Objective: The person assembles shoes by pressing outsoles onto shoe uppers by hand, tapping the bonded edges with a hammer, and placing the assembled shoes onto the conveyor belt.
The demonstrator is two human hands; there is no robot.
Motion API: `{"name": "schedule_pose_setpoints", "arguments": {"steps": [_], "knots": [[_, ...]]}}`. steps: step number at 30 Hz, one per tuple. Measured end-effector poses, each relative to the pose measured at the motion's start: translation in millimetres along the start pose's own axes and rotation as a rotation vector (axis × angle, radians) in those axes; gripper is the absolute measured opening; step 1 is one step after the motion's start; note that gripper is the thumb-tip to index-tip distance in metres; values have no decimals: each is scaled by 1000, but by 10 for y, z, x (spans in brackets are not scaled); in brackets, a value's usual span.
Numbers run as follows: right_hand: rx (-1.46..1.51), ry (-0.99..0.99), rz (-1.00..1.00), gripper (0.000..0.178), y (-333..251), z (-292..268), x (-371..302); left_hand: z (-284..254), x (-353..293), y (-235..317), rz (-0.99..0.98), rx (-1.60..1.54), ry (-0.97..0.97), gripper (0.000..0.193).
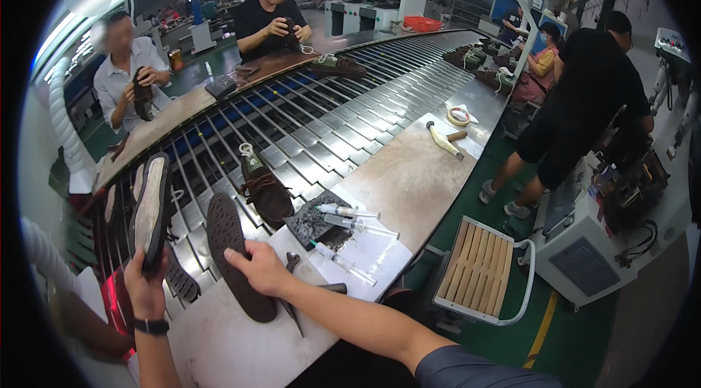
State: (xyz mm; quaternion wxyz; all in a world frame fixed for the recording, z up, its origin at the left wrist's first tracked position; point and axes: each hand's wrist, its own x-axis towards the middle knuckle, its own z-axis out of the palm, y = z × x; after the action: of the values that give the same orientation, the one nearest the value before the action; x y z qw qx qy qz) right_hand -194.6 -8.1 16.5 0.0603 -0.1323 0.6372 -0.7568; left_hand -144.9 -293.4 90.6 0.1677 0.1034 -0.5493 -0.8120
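A pair of dark shoes appears to be handled at the near end of the slatted conveyor [343, 125], the step seemingly one of turning soles up for checking; careful placement on the pale bench [219, 329] would be called for next. The left hand [146, 287] is closed around a raised shoe [152, 209], while the right hand [257, 269] rests, fingers curled, on the upturned shoe sole [230, 245] lying at the bench edge, beside three syringes [347, 231]

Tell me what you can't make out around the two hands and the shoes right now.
Head view only:
- Left hand: its fingers wrap the shoe, so the grip is hidden.
- Sole under the right hand: the upper faces away, unseen.
- Pliers: partly hidden behind the right forearm.
- Syringes: contents too small to tell.
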Motion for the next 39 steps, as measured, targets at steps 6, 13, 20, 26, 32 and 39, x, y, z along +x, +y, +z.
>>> {"name": "schedule_pose_setpoints", "arguments": {"steps": [6, 13, 20, 26, 32, 39], "knots": [[636, 20, 230, 32, -502, 148, -755, -328, -1825, 1001, 501, 425, 230, 31], [470, -237, 201, 32, 12, 195, -1643, -190, -2105, 762, 454, 244, -13, 41], [283, -88, 121, 27, -187, -511, -1637, 127, -1883, 743, 454, 127, -267, 41], [424, -12, 38, 28, -236, -384, -1710, 466, -1783, 605, 451, 82, -408, 48], [632, 50, 121, 34, -555, -399, -1932, 550, -1759, 558, 317, -27, -389, 43], [508, -231, -27, 33, -1053, 66, -2400, 610, -1845, 680, 260, 34, -612, 48]]}}
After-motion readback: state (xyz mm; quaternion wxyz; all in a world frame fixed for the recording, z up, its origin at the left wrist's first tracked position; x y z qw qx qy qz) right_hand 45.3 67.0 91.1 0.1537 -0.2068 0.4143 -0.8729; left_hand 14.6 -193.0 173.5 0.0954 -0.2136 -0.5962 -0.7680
